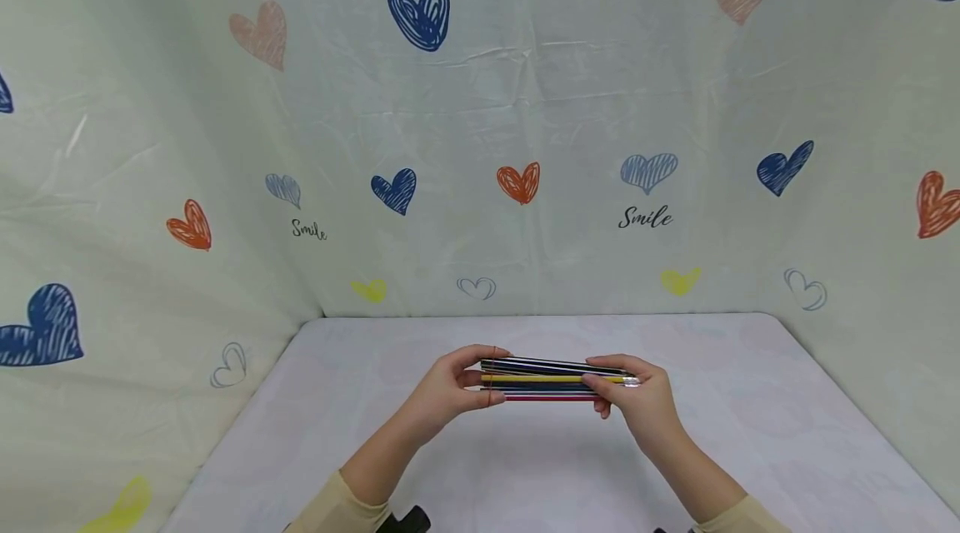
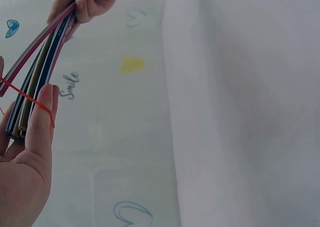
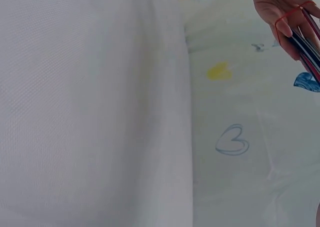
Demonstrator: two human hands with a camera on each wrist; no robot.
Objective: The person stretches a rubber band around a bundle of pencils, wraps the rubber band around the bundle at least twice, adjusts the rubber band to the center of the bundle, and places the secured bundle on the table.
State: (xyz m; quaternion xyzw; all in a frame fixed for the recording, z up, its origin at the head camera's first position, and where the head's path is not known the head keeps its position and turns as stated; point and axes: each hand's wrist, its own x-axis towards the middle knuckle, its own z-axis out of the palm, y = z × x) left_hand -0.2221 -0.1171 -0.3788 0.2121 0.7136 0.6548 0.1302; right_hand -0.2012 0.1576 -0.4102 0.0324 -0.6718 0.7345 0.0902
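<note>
A bundle of pencils (image 1: pixel 551 370), striped dark with some yellow and red ones, lies level between both hands above the table. My right hand (image 1: pixel 647 393) grips it near the right end, where a silver ferrule shows by the thumb. At the left end, my left hand (image 1: pixel 448 388) spreads its thumb and fingers around the pencil tips. A thin red rubber band (image 2: pixel 22 93) is looped over these spread digits and stretched across the pencils. One red-striped pencil (image 2: pixel 30 57) stands apart from the others in the left wrist view.
Beneath the hands is a table with a white cover (image 1: pixel 720 441). A pale curtain (image 1: pixel 450 117) printed with hearts and "Smile" hangs behind it and along both sides. Something black (image 1: pixel 408 520) shows beside the left sleeve.
</note>
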